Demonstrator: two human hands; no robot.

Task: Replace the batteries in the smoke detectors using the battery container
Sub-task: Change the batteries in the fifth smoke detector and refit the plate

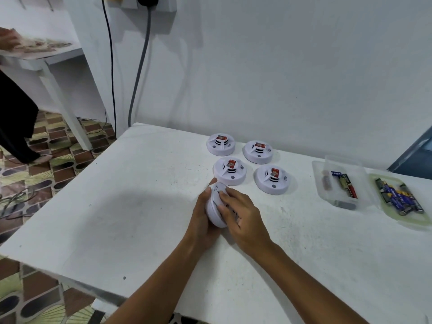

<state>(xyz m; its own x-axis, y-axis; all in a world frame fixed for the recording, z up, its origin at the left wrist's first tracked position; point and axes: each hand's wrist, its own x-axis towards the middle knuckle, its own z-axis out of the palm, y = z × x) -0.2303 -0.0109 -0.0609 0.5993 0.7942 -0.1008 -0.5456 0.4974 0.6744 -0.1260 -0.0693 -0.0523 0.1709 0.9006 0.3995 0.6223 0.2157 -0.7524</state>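
Note:
I hold a white round smoke detector [216,208] tilted on its edge above the white table [117,206]. My left hand [202,218] cups it from the left, thumb at its top. My right hand [240,213] lies over its right face with fingers curled on it. Several more white detectors with red labels lie flat behind: back left [221,144], back right [257,152], middle [230,170] and right [273,179]. A clear battery container [339,183] holds a few batteries; its green-rimmed lid [402,199] holds several blue ones.
The table's left edge drops to a patterned tile floor [46,169]. Two cables [138,73] hang down the white wall behind. Another person's leg [18,127] stands by a second white table at far left.

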